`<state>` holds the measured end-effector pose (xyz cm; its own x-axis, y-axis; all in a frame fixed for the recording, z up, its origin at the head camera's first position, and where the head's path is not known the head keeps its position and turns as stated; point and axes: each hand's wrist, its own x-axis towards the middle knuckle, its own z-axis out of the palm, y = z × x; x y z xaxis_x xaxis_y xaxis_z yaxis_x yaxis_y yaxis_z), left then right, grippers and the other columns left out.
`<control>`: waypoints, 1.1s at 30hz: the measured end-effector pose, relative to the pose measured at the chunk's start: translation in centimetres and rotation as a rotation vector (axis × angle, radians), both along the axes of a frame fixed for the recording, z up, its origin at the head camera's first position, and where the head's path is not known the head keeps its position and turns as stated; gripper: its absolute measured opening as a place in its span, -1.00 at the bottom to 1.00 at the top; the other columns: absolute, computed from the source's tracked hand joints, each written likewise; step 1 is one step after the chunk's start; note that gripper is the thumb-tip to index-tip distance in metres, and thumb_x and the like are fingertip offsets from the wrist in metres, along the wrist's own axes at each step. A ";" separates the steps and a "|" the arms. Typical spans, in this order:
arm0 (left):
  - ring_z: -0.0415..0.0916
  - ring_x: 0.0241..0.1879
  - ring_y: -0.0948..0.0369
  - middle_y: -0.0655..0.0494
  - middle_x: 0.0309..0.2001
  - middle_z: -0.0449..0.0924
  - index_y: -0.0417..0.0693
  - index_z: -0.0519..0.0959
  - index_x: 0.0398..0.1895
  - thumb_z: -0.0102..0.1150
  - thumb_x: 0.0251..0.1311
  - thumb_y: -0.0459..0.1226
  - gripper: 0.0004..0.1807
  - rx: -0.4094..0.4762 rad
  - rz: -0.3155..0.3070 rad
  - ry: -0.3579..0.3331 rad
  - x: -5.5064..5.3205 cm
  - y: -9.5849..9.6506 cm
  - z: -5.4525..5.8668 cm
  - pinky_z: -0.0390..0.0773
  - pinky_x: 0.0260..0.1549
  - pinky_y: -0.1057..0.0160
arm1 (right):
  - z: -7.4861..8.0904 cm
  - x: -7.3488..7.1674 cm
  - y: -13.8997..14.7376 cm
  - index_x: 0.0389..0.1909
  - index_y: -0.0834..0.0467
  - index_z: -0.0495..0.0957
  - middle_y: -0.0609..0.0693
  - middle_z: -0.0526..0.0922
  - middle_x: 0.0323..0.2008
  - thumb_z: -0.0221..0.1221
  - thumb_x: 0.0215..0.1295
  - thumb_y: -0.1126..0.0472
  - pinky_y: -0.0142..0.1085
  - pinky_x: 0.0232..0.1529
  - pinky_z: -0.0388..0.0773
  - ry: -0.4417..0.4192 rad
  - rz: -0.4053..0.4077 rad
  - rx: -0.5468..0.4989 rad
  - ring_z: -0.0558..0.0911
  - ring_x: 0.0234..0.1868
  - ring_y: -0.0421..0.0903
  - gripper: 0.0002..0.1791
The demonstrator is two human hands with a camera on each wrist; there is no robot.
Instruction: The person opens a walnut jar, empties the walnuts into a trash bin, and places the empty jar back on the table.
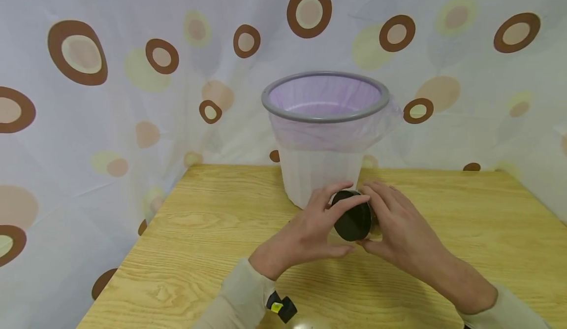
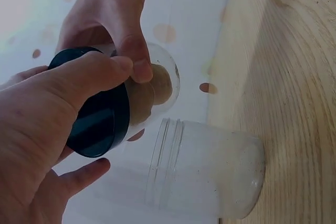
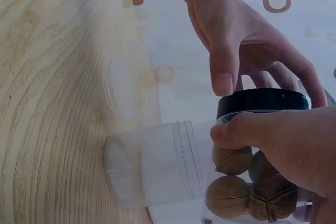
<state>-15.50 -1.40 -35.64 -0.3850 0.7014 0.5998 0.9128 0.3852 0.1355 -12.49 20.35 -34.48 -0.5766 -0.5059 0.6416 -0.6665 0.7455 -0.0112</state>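
Observation:
A clear plastic jar of walnuts (image 3: 227,196) with a black lid (image 1: 353,218) is held between both hands over the table. My left hand (image 1: 310,228) has its fingers and thumb spread round the lid. My right hand (image 1: 405,235) grips the jar's body, with its thumb (image 3: 236,129) just below the lid. Several walnuts (image 2: 142,95) show through the wall. Close by stands a second clear jar (image 2: 205,169), without a lid, its threaded mouth uncovered; in the head view it is mostly hidden behind the hands and lid.
Behind the hands, a white bin (image 1: 321,171) with a grey rim and a purple liner stands on the wooden table (image 1: 212,240). A spotted cloth (image 1: 133,4) hangs at the back and left. A faint clear disc (image 3: 121,87) shows near the lidless jar.

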 end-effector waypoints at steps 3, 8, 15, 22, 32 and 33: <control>0.10 0.45 0.09 -0.03 0.49 0.02 0.14 0.18 0.48 0.48 0.01 -0.09 -0.05 -0.011 -0.013 0.002 0.0 -0.1 0.0 0.35 0.36 0.16 | -0.1 0.1 0.1 0.22 0.36 0.39 0.25 0.48 0.16 0.65 -0.51 0.21 0.12 0.17 0.45 -0.010 -0.007 0.005 0.49 0.17 0.21 0.09; 0.22 0.33 0.14 -0.03 0.39 0.17 0.10 0.22 0.47 0.44 0.04 -0.03 -0.09 0.035 0.016 0.028 -0.1 -0.2 0.0 0.30 0.34 0.30 | -0.1 0.1 -0.1 0.21 0.36 0.38 0.25 0.49 0.15 0.66 -0.53 0.21 0.12 0.16 0.47 -0.007 -0.016 0.010 0.50 0.15 0.22 0.10; 0.33 0.20 0.18 0.00 0.23 0.32 0.06 0.27 0.41 0.44 0.00 0.09 -0.09 0.102 0.099 0.029 0.0 -0.3 0.0 0.34 0.25 0.38 | 0.1 -0.1 -0.4 0.21 0.33 0.39 0.21 0.50 0.11 0.63 -0.52 0.23 0.06 0.13 0.48 0.012 -0.006 -0.007 0.51 0.10 0.17 0.07; 0.32 0.22 0.15 -0.04 0.27 0.28 -0.01 0.21 0.43 0.50 -0.07 0.06 0.00 0.094 0.094 0.034 0.2 0.1 -0.5 0.39 0.25 0.33 | 0.0 -0.1 -0.3 0.22 0.32 0.39 0.20 0.50 0.12 0.64 -0.53 0.23 0.07 0.10 0.50 -0.011 -0.008 -0.015 0.52 0.10 0.17 0.09; 0.31 0.23 0.16 -0.03 0.25 0.29 0.02 0.23 0.42 0.53 -0.12 0.00 0.00 0.133 0.127 0.011 0.3 0.0 -0.7 0.45 0.19 0.32 | 0.1 -0.1 0.1 0.19 0.30 0.40 0.20 0.51 0.09 0.65 -0.52 0.22 0.08 0.07 0.52 0.005 -0.025 -0.020 0.53 0.06 0.18 0.06; 0.32 0.22 0.15 -0.03 0.25 0.30 0.02 0.24 0.42 0.53 -0.13 0.00 0.00 0.138 0.129 0.006 0.3 -0.1 -0.6 0.46 0.19 0.32 | 0.1 -0.2 0.1 0.18 0.30 0.40 0.19 0.51 0.08 0.65 -0.52 0.21 0.08 0.06 0.53 0.009 -0.028 -0.020 0.54 0.05 0.17 0.05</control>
